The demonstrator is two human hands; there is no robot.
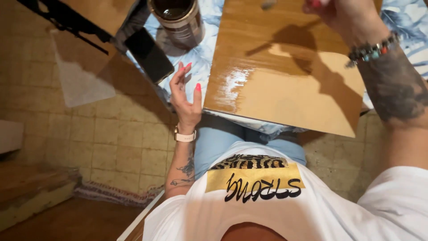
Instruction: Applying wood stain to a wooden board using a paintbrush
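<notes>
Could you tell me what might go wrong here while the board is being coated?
The wooden board hangs past the table edge toward the lap, so it could tip if pressed there. Its glossy wet patch lies close to the free left hand, which might smudge it. The open can of dark liquid stands right by the phone; a knock could spill onto it.

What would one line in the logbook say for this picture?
left hand: raised, empty, beside wooden board | right hand: over board, holding unclear | can: open
</notes>
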